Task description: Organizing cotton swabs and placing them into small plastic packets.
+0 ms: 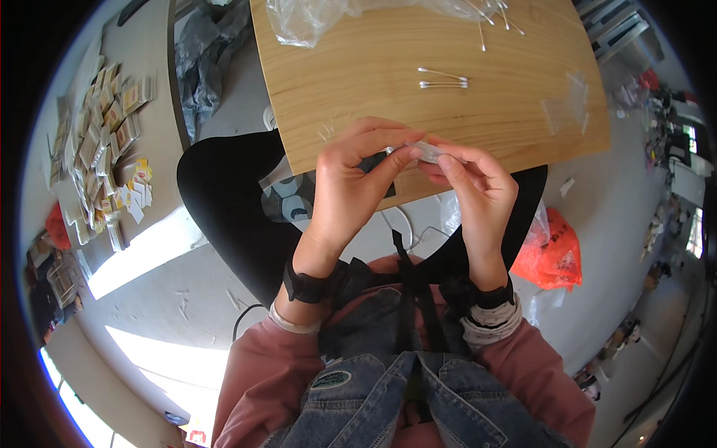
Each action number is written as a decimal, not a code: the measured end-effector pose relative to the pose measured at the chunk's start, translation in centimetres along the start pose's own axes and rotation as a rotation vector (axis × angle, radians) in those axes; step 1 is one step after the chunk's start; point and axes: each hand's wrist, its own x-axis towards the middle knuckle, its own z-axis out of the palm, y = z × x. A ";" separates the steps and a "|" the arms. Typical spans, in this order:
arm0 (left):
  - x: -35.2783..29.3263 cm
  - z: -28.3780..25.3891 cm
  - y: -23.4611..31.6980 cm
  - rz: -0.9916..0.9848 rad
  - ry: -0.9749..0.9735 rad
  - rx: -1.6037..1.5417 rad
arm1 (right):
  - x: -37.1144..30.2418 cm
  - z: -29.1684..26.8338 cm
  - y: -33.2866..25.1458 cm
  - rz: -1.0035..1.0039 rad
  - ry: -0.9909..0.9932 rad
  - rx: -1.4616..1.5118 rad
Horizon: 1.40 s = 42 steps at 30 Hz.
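Note:
Both my hands are raised over the near edge of the wooden table [358, 82]. Between their fingertips is a small clear plastic packet [428, 152] with something whitish in it; its contents are too small to make out. My left hand [357, 166] pinches its left end with thumb and fingers. The right end is gripped by my right hand [482, 179], whose thumb presses on top. Just beyond my hands, a few cotton swabs [444, 84] lie side by side on the tabletop. More loose cotton swabs [502, 16] are scattered at the far edge.
A crumpled clear plastic bag [314, 21] lies at the table's far side, and clear plastic pieces [566, 108] at its right. Many small packs [108, 123] are heaped on a side table at left. A red plastic bag [551, 254] rests on the floor at right.

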 end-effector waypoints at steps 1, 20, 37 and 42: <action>0.2 0.0 -0.2 0.000 -0.004 0.001 | 0.2 -0.2 0.0 0.041 -0.007 -0.013; -0.2 0.4 -1.5 -0.297 -0.081 -0.501 | 0.9 -0.9 0.1 0.006 -0.013 -0.059; -0.2 1.7 -2.2 0.033 -0.051 -0.145 | 0.4 -0.3 0.8 -0.007 -0.027 0.054; -0.7 0.3 -1.5 0.143 0.051 -0.075 | 0.2 1.0 1.0 -0.081 -0.005 -0.126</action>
